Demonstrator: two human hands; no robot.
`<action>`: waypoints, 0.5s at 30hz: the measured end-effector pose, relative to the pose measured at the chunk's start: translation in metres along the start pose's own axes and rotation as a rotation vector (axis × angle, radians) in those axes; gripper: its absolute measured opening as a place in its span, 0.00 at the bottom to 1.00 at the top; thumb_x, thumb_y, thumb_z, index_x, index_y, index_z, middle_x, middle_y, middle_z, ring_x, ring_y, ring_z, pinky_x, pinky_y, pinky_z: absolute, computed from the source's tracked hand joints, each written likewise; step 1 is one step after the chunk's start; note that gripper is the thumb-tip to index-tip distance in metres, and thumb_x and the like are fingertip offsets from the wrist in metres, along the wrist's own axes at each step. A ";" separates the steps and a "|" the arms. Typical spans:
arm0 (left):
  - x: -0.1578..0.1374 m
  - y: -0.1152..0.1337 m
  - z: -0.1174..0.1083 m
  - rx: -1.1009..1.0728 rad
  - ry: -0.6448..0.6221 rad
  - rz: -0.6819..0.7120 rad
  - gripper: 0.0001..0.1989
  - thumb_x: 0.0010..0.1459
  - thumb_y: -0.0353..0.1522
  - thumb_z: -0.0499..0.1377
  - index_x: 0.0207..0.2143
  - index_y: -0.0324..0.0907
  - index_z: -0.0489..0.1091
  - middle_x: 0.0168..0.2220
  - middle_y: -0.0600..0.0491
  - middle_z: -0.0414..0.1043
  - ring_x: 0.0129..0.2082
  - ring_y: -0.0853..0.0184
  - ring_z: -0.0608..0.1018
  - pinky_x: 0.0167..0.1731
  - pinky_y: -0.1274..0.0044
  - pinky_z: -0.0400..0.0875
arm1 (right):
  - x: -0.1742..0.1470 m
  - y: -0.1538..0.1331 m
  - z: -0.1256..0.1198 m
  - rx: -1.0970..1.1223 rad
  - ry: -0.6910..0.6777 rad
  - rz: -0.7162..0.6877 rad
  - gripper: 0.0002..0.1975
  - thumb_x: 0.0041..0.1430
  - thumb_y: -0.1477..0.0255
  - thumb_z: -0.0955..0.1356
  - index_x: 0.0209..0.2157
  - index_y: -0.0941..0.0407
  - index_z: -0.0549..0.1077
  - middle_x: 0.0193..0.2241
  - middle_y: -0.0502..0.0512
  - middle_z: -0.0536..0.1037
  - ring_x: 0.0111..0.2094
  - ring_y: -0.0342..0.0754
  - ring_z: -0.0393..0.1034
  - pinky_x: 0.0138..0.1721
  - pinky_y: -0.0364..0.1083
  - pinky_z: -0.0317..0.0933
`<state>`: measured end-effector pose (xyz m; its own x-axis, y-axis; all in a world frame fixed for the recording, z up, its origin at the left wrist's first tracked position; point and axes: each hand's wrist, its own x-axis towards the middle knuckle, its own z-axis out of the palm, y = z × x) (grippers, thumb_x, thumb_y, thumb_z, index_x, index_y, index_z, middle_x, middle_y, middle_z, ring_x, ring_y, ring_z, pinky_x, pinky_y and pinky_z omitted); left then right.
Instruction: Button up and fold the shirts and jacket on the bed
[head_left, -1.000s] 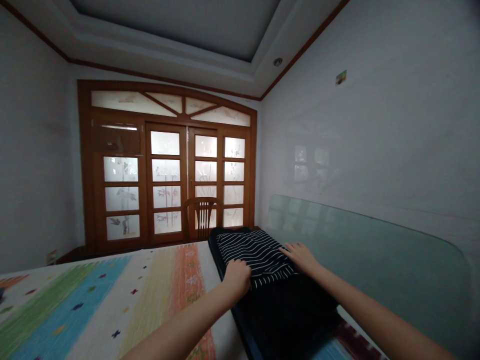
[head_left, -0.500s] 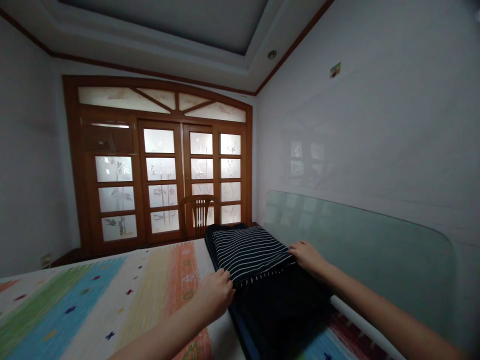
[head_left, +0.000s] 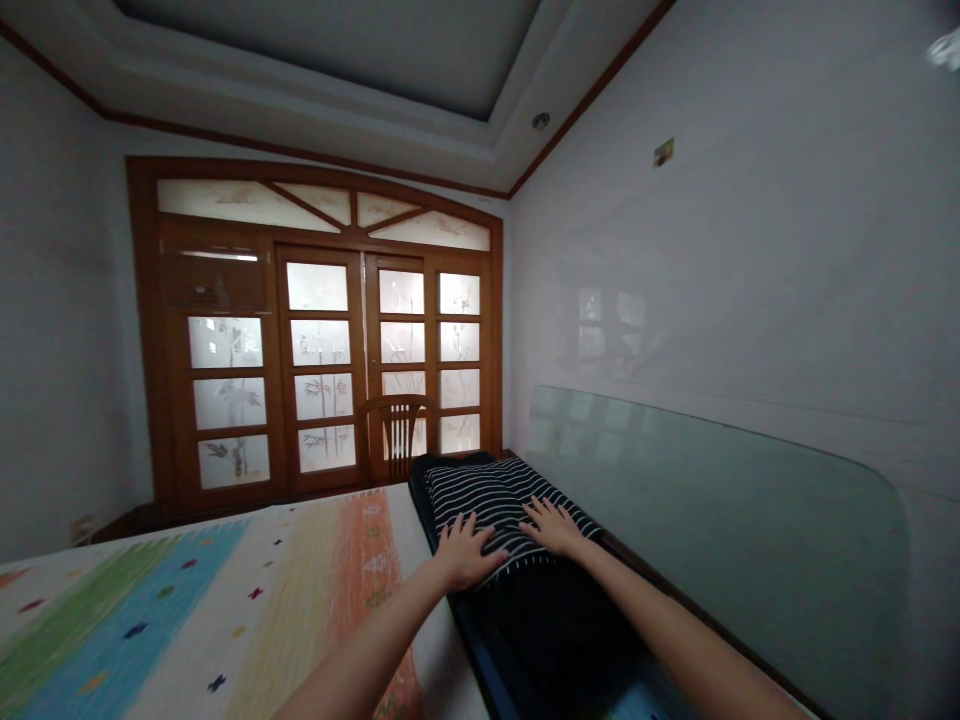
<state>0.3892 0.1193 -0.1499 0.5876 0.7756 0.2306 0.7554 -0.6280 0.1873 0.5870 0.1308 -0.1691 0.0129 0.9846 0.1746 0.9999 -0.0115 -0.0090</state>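
A black cloth with thin white stripes (head_left: 491, 487), folded and looking like a garment, lies on top of dark fabric (head_left: 540, 625). My left hand (head_left: 465, 552) rests flat on its near left part with the fingers spread. On the near right part, my right hand (head_left: 553, 525) also lies flat, fingers apart. Neither hand grips anything. The dark layers beneath stick out at the left side and toward me; whether they are clothes or an open case I cannot tell.
A colourful striped bedspread (head_left: 292, 600) stretches to the left. A pale green glass-like panel (head_left: 712, 500) stands along the right wall. Beyond the far edge are a wooden chair (head_left: 401, 425) and wooden doors with frosted panes (head_left: 322, 345).
Both hands have let go of the striped cloth's near edges. They have moved inward onto its top, and their fingers have spread out flat.
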 end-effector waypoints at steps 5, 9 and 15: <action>-0.019 0.003 0.029 -0.022 0.084 -0.023 0.23 0.53 0.44 0.42 0.49 0.46 0.57 0.56 0.47 0.47 0.55 0.55 0.47 0.49 0.60 0.45 | -0.009 0.005 0.016 -0.025 0.000 0.019 0.27 0.55 0.56 0.49 0.53 0.55 0.52 0.56 0.55 0.47 0.55 0.52 0.40 0.51 0.54 0.39; -0.046 -0.004 0.019 -0.073 0.001 0.093 0.23 0.54 0.42 0.42 0.52 0.46 0.52 0.57 0.50 0.43 0.56 0.58 0.46 0.50 0.62 0.46 | -0.015 0.005 0.012 -0.048 0.035 -0.030 0.25 0.56 0.60 0.51 0.52 0.56 0.54 0.55 0.57 0.51 0.55 0.51 0.42 0.51 0.53 0.40; -0.133 -0.036 -0.005 -0.050 -0.253 0.303 0.20 0.54 0.40 0.45 0.51 0.50 0.54 0.56 0.49 0.44 0.53 0.54 0.53 0.48 0.59 0.50 | -0.044 0.025 -0.004 -0.049 0.046 -0.168 0.20 0.53 0.68 0.57 0.47 0.58 0.63 0.50 0.59 0.61 0.50 0.51 0.55 0.48 0.49 0.50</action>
<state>0.2824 0.0380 -0.1822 0.8391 0.5424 0.0413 0.5257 -0.8281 0.1945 0.6115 0.0866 -0.1726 -0.1556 0.9643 0.2141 0.9871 0.1433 0.0720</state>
